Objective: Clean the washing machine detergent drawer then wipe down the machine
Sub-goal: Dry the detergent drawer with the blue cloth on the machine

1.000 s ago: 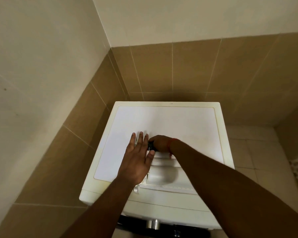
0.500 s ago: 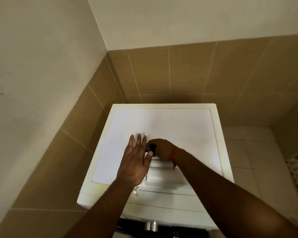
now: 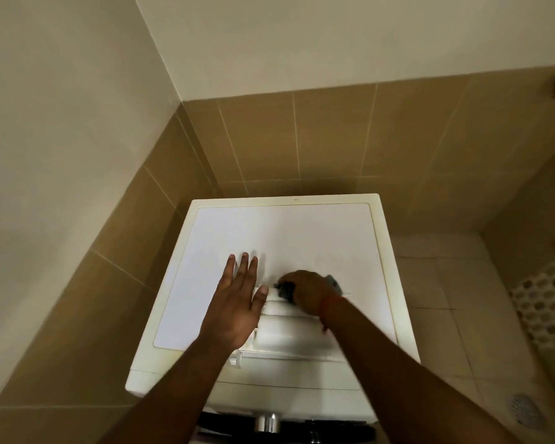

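My left hand [image 3: 237, 302] lies flat, fingers straight, steadying the white plastic detergent drawer [image 3: 289, 331] resting on the white washing machine's flat top [image 3: 302, 235], its long axis running rightward under my nearer right hand [image 3: 305, 291], which grips a small dark scrubbing tool [image 3: 284, 290].

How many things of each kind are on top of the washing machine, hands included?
Hands: 2, left hand flat, right hand gripping the tool
White detergent drawer: 1
Dark cleaning tool: 1
Total: 4, all on the washing machine
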`<move>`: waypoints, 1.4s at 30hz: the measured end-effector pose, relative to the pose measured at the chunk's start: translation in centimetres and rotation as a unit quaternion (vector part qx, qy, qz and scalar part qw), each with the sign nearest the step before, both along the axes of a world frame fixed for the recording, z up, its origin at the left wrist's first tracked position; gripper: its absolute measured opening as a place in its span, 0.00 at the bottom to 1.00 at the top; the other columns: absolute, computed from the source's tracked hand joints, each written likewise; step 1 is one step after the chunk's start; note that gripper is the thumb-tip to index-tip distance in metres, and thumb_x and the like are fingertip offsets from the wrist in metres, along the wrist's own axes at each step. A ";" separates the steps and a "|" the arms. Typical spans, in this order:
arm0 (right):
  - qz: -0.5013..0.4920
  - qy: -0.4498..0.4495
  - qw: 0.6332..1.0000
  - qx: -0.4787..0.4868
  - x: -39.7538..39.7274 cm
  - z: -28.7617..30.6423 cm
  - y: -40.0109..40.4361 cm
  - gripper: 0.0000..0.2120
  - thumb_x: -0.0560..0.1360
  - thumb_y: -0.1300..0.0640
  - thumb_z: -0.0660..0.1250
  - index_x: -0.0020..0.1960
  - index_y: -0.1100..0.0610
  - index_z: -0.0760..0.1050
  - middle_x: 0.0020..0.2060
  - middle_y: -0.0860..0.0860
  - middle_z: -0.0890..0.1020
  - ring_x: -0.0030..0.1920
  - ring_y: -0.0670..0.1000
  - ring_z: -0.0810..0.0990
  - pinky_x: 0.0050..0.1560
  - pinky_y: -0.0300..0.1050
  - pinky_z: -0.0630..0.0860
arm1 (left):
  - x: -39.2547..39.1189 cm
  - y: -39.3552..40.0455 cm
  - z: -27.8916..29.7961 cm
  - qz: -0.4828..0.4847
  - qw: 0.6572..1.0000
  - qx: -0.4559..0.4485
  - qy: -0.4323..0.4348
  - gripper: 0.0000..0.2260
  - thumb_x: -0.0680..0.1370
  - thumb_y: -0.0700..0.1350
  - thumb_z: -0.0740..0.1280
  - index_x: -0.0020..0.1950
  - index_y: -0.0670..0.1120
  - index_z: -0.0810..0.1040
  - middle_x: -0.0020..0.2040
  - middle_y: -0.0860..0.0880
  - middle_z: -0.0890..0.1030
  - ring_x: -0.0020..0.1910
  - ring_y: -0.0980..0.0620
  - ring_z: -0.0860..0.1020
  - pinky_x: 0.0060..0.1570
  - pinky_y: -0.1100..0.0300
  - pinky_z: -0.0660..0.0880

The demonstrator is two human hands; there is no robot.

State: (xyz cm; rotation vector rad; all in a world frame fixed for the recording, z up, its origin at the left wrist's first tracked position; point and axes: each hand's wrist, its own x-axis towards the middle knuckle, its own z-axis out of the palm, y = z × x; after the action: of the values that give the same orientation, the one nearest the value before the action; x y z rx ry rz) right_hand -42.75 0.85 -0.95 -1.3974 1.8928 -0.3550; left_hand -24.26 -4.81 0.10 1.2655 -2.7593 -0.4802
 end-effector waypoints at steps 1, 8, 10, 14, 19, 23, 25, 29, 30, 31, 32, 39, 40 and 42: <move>0.018 0.010 1.000 -0.015 1.4 0.1 -0.8 0.17 0.76 0.51 0.59 0.61 0.50 0.78 0.60 0.52 0.80 0.62 0.58 0.76 0.66 0.56 0.67 | 0.0 0.0 0.0 0.002 1.000 -0.003 -0.008 0.33 0.77 0.67 0.35 0.80 0.56 0.40 0.80 0.58 0.38 0.76 0.57 0.32 0.77 0.54 0.49; -0.047 0.037 0.998 -0.015 -3.7 -1.0 4.8 0.20 0.78 0.57 0.61 0.70 0.48 0.72 0.66 0.51 0.75 0.68 0.54 0.71 0.71 0.55 0.62 | -0.1 0.1 0.2 0.006 1.000 0.013 0.019 0.33 0.77 0.67 0.36 0.80 0.56 0.41 0.80 0.59 0.41 0.76 0.59 0.33 0.77 0.52 0.53; -0.103 0.009 0.995 -0.012 -5.8 -1.8 7.5 0.25 0.77 0.67 0.60 0.71 0.52 0.71 0.64 0.55 0.76 0.66 0.56 0.73 0.68 0.44 0.66 | -0.2 0.0 0.1 0.008 0.999 0.021 0.027 0.32 0.77 0.66 0.38 0.80 0.55 0.41 0.80 0.59 0.41 0.76 0.60 0.32 0.77 0.52 0.53; -0.169 0.084 0.978 -0.089 -2.3 -3.3 8.5 0.22 0.80 0.63 0.57 0.72 0.52 0.69 0.59 0.55 0.76 0.59 0.54 0.75 0.61 0.40 0.70 | -0.1 0.0 -0.2 0.005 0.997 0.049 0.056 0.32 0.77 0.65 0.37 0.80 0.56 0.41 0.79 0.61 0.40 0.75 0.62 0.32 0.77 0.57 0.49; -0.214 0.131 0.963 -0.100 -0.3 -2.4 6.9 0.15 0.79 0.60 0.60 0.63 0.52 0.75 0.56 0.54 0.77 0.59 0.56 0.75 0.61 0.47 0.72 | 0.3 0.3 0.4 0.029 0.978 0.128 0.165 0.36 0.71 0.75 0.33 0.76 0.62 0.40 0.77 0.65 0.39 0.75 0.67 0.35 0.71 0.70 0.42; -0.306 0.084 0.927 -0.200 -0.8 0.5 5.3 0.21 0.74 0.68 0.62 0.64 0.54 0.77 0.57 0.53 0.81 0.59 0.54 0.79 0.60 0.40 0.71 | 0.2 0.3 -0.2 0.049 0.930 0.222 0.288 0.36 0.71 0.76 0.39 0.76 0.63 0.43 0.79 0.63 0.43 0.76 0.67 0.40 0.78 0.58 0.44; -0.303 0.031 0.917 -0.257 1.3 2.3 3.2 0.21 0.73 0.70 0.64 0.63 0.55 0.79 0.56 0.52 0.82 0.56 0.50 0.80 0.58 0.33 0.69 | -0.5 0.6 -0.5 0.056 0.913 0.250 0.318 0.34 0.72 0.75 0.40 0.76 0.64 0.44 0.79 0.63 0.44 0.77 0.65 0.42 0.78 0.50 0.46; -0.173 0.009 0.954 -0.244 8.3 3.4 -0.2 0.13 0.78 0.57 0.63 0.61 0.51 0.79 0.52 0.50 0.83 0.51 0.48 0.81 0.55 0.34 0.73 | -1.0 1.0 -0.9 0.064 0.880 0.286 0.375 0.26 0.75 0.74 0.44 0.72 0.71 0.46 0.79 0.63 0.51 0.78 0.62 0.49 0.78 0.47 0.51; -0.150 0.041 0.961 -0.230 9.6 3.0 -0.6 0.13 0.79 0.51 0.60 0.59 0.49 0.79 0.50 0.48 0.84 0.49 0.47 0.81 0.53 0.40 0.76 | -0.8 0.8 -1.0 0.070 0.873 0.293 0.382 0.26 0.75 0.73 0.44 0.72 0.72 0.47 0.78 0.64 0.54 0.77 0.62 0.52 0.78 0.47 0.52; -0.143 0.061 0.963 -0.219 10.4 2.5 -0.6 0.16 0.79 0.46 0.56 0.57 0.48 0.79 0.48 0.47 0.84 0.48 0.45 0.81 0.51 0.44 0.78 | -0.6 0.7 -1.0 0.070 0.877 0.289 0.376 0.26 0.75 0.72 0.43 0.73 0.71 0.46 0.77 0.64 0.56 0.76 0.63 0.54 0.78 0.47 0.52; -0.142 0.072 0.965 -0.210 10.9 2.4 -0.4 0.19 0.78 0.43 0.53 0.57 0.48 0.78 0.48 0.46 0.84 0.48 0.44 0.81 0.50 0.45 0.78 | -0.4 0.6 -0.9 0.065 0.892 0.271 0.357 0.26 0.76 0.71 0.41 0.74 0.70 0.44 0.77 0.64 0.55 0.76 0.63 0.54 0.78 0.48 0.51; -0.148 -0.021 0.942 -0.300 13.0 3.0 4.3 0.16 0.83 0.56 0.56 0.65 0.43 0.77 0.63 0.37 0.78 0.66 0.38 0.73 0.65 0.35 0.68 | 0.4 0.8 -0.3 0.052 0.967 0.123 0.216 0.32 0.77 0.64 0.31 0.80 0.54 0.42 0.80 0.57 0.44 0.79 0.55 0.40 0.77 0.49 0.41; -0.149 -0.010 0.941 -0.304 13.2 2.9 5.0 0.19 0.82 0.61 0.58 0.67 0.45 0.76 0.66 0.37 0.75 0.68 0.38 0.70 0.67 0.33 0.65 | 0.4 0.8 -0.2 0.048 0.970 0.123 0.204 0.31 0.77 0.62 0.32 0.80 0.54 0.41 0.80 0.57 0.44 0.79 0.54 0.40 0.77 0.49 0.41; -0.129 0.042 0.929 -0.344 13.3 1.8 6.4 0.22 0.76 0.68 0.60 0.65 0.52 0.78 0.67 0.40 0.74 0.69 0.40 0.70 0.69 0.36 0.66 | 0.4 0.8 0.1 0.041 0.973 0.125 0.191 0.33 0.76 0.63 0.31 0.80 0.54 0.41 0.80 0.56 0.43 0.79 0.53 0.39 0.77 0.48 0.41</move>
State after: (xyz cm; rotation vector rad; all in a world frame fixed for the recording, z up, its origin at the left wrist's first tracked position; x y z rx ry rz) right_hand -29.44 7.27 0.86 -1.6021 2.1298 -1.1978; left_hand -23.82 -3.97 0.17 1.1753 -2.3712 -0.9748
